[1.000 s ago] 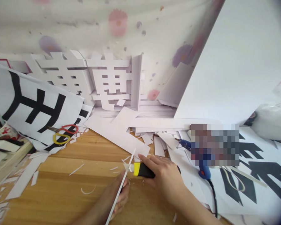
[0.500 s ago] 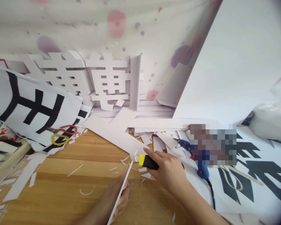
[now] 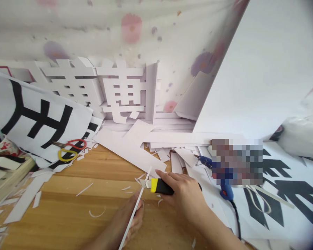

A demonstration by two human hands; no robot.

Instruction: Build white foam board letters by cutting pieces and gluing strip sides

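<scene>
A yellow and black utility knife (image 3: 162, 186) is gripped in my right hand (image 3: 186, 194). Its blade touches the edge of a thin white board strip (image 3: 132, 216), seen edge-on and slanting up from the bottom of the view. Behind that strip, my left hand (image 3: 133, 217) holds it from the left and below, fingers curled and partly hidden. A flat white board piece (image 3: 127, 151) lies on the wooden table (image 3: 67, 194) just beyond the blade.
Scissors (image 3: 67, 155) with red and yellow handles lie at left beside a printed character sheet (image 3: 41, 114). Cut white characters (image 3: 123, 92) lean at the back. To the right are a blue glue gun (image 3: 226, 184) and a large white board (image 3: 240, 76). Scraps are scattered about.
My right hand has drawn the knife a little down and left along the strip's edge. My left hand keeps its hold nearly unmoved.
</scene>
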